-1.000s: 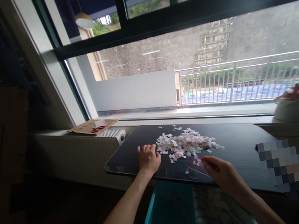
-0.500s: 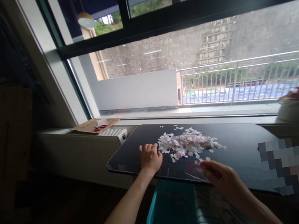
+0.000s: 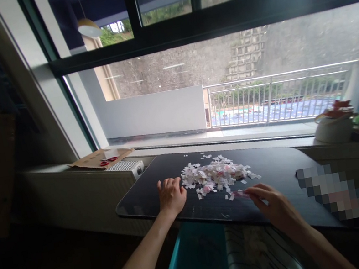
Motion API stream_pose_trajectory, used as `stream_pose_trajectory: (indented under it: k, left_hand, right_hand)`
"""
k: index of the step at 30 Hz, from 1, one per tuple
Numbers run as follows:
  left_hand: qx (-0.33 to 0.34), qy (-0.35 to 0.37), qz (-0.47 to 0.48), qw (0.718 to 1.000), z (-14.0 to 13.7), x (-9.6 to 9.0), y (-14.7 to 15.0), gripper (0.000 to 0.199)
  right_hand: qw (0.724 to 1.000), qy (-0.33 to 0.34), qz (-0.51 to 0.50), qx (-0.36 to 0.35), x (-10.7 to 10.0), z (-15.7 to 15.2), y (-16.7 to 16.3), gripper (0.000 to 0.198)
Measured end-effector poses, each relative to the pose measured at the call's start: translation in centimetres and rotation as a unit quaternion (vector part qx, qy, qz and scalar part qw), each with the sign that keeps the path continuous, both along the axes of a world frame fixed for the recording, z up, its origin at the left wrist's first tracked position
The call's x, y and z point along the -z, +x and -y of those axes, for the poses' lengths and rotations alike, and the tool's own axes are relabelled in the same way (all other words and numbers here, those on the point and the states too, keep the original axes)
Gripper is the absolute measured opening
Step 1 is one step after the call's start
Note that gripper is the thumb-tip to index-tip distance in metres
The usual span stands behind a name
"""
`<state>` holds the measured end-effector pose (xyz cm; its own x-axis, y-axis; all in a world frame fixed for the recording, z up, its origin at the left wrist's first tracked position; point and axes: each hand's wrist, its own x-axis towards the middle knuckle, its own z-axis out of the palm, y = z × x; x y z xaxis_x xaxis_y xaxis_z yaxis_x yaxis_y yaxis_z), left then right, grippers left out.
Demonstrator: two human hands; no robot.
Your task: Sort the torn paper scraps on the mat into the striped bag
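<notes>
My left hand (image 3: 172,197) rests on the black table (image 3: 138,196), its fingers loosely bent and slightly apart, just left of a heap of small white paper scraps (image 3: 214,172). Nothing shows in it. At the front of the heap, my right hand (image 3: 271,199) pinches a thin see-through plastic piece with pink print (image 3: 239,194) between thumb and fingertips. The piece is seen almost edge-on and reaches toward a few loose scraps. Some of the scraps in the heap carry pink print.
Below the table's front edge stands a turquoise bin (image 3: 176,265), beside striped cloth (image 3: 247,261). Red-handled scissors (image 3: 108,161) lie on brown paper (image 3: 83,163) on the sill at left. A potted plant (image 3: 333,128) stands at right, and a blurred-out object (image 3: 341,194) lies on the table.
My right hand has turned the plastic piece from lying broad-side in view to nearly edge-on, closer to the loose scraps. My left hand stays beside the heap. The view has shifted right.
</notes>
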<state>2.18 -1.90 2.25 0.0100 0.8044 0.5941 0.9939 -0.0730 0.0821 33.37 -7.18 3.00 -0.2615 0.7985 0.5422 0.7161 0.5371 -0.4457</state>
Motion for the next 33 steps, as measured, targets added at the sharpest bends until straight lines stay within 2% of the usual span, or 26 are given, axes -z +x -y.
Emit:
stream_pose_trajectory:
  k: [7,12,19,27,33]
  left_hand:
    - [-0.004,0.002,-0.003,1.0,0.1,-0.1,0.0,0.025]
    - [-0.002,0.004,-0.007,1.0,0.1,0.0,-0.1,0.025]
    - [-0.007,0.002,-0.012,1.0,-0.1,0.0,0.0,0.025]
    - [-0.004,-0.008,-0.007,1.0,0.0,-0.2,-0.1,0.026]
    - [-0.006,-0.002,-0.007,1.0,0.0,-0.2,0.0,0.026]
  right_hand:
    - [0.999,0.007,0.012,0.036,-0.7,0.5,1.1,0.027]
    - [1.0,0.007,0.006,0.016,-0.4,0.3,0.6,0.027]
    - [1.0,-0.02,-0.013,0.007,-0.1,3.1,2.4,0.024]
    - [0.999,-0.027,-0.043,-0.017,0.8,3.1,2.3,0.026]
    - [0.998,-0.028,-0.039,-0.038,1.1,5.2,3.1,0.025]
